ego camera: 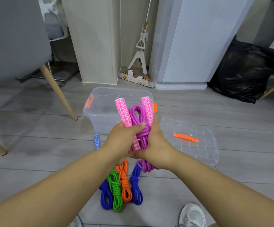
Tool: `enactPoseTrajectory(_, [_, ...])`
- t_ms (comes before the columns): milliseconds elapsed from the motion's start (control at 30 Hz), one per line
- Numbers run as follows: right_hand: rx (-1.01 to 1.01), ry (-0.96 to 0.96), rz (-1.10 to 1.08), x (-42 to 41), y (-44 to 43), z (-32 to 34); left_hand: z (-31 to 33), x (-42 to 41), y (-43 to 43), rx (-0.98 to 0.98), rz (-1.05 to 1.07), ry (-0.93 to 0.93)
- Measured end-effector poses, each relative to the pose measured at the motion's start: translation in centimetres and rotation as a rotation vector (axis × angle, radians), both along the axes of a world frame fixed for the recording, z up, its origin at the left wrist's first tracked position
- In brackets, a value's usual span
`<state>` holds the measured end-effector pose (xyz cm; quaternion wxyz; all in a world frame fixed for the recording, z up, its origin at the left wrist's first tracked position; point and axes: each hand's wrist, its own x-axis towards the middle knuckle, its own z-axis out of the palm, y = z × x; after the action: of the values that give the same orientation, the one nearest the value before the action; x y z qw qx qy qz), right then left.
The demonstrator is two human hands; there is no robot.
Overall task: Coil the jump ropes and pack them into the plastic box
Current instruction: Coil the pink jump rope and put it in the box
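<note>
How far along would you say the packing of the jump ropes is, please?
Done: the lid is off and four ropes lie coiled on the floor: blue rope, green rope, orange rope, second blue rope. In hand: the left hand and right hand grip the purple rope bundle. Left: the plastic box looks empty, so all five need packing.

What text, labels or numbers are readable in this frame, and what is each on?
Nothing legible.
Cardboard sleeve on the mop: print and a barcode, too small to read.
Purple jump rope, pink handles: pattern only, no lettering.
</note>
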<state>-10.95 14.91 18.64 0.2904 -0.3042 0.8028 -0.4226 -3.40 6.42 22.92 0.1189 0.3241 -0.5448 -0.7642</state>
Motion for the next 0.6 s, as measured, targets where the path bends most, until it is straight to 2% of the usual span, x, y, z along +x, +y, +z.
enactPoseTrajectory(133, [0.063, 0.124, 0.106, -0.6, 0.9, 1.3, 0.9, 0.5, -1.8, 0.042, -0.113, -0.140])
enactPoseTrajectory(333, [0.317, 0.502, 0.194, -0.2, 1.7, 3.3, 0.7, 0.9, -3.3, 0.107, -0.015, -0.096])
enactPoseTrajectory(600, [0.578, 0.702, 0.275, -1.9, 0.2, 4.2, -1.5, -0.3, -6.5, 0.070, -0.182, -0.321])
